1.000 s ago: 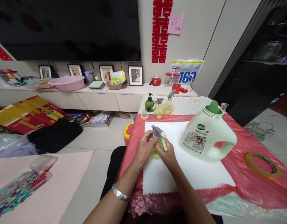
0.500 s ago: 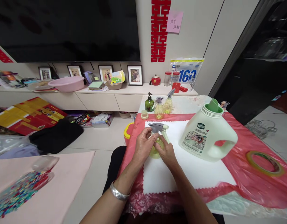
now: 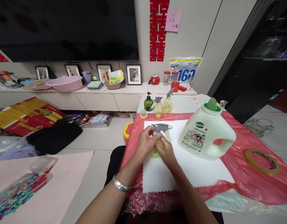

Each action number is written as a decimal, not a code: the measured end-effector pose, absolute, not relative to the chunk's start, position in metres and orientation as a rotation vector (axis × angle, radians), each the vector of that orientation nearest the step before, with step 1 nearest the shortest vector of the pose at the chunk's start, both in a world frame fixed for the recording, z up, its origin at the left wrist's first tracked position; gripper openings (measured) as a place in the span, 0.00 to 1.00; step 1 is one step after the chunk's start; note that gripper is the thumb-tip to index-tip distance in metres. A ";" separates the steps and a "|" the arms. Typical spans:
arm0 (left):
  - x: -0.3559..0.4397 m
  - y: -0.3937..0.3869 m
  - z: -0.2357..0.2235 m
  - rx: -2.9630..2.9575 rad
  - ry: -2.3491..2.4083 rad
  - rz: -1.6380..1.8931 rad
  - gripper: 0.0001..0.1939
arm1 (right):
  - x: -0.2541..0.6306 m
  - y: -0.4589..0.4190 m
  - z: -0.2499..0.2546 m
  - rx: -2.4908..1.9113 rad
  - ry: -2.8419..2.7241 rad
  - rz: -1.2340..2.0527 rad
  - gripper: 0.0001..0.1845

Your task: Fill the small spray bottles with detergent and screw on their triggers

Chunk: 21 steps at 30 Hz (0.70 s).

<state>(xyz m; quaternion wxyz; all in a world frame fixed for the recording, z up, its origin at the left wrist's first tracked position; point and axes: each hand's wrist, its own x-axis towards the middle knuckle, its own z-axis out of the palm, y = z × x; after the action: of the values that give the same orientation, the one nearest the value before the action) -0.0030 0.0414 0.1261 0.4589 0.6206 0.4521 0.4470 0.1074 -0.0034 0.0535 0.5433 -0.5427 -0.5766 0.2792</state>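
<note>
The bottle stands just left of the jug, on the mat, and its head is on top. That much looks done—as do two sprayers farther back and left of the jug, both with heads on. Whether this head is fully tightened I cannot tell, since the hands hide the neck; tightening may be all that is left.

The left hand and right hand each have a grip closed on the bottle around its neck, fingertips nearly meeting. The bottle looks translucent yellow-green and roughly upright; its head is grey, with a pale nozzle pointing towards the jug and a pale trigger beneath—how full it is stays unclear behind the hands.
</note>
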 end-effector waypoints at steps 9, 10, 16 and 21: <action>-0.009 0.060 0.142 1.557 1.112 1.137 0.12 | 0.109 0.002 0.054 -1.264 -1.330 0.665 0.25; -0.009 0.060 0.142 1.575 1.118 1.101 0.11 | 0.109 0.001 0.054 -1.267 -1.330 0.672 0.24; -0.012 0.050 0.122 1.544 1.065 1.038 0.11 | 0.106 -0.003 0.055 -1.264 -1.292 0.700 0.23; -0.013 0.040 0.112 1.428 0.960 1.069 0.09 | 0.105 -0.003 0.052 -1.200 -1.239 0.754 0.23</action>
<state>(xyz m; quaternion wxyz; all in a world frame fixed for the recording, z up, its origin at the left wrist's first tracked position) -0.0132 0.0400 0.1120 0.5297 0.5979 0.4020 0.4475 0.1051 -0.0034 0.0525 0.5890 -0.5151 -0.5320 0.3237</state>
